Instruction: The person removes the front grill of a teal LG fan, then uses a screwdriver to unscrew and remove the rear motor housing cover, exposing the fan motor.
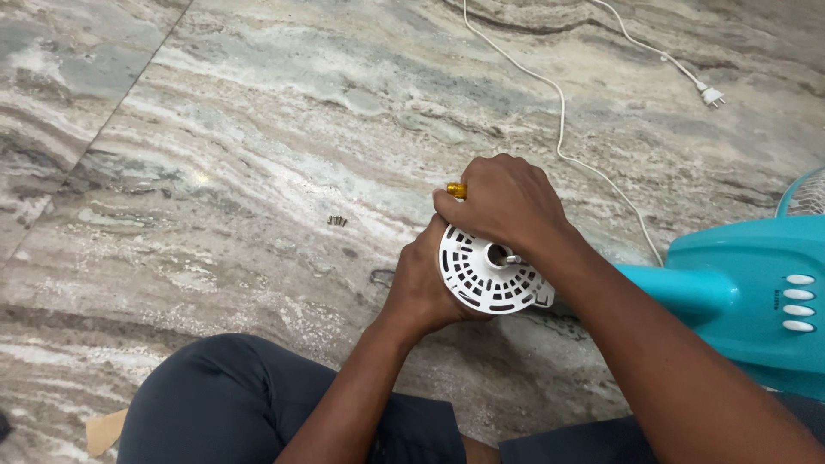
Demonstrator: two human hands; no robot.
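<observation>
My left hand (pixel 418 288) grips a round white slotted plastic housing (pixel 485 277) from its left side, holding it up over the floor. A metal shaft pokes out of its central hole. My right hand (pixel 507 202) is closed over the top of the housing around a tool with a yellow handle (pixel 456 190), of which only the end shows. The tool's tip is hidden behind my fingers.
A teal fan base (pixel 739 296) with white push buttons lies at the right, its white cord (pixel 562 129) running to a plug (pixel 711 96) at upper right. A few small screws (pixel 337 221) lie on the marble floor. My knee (pixel 223 395) is bottom left.
</observation>
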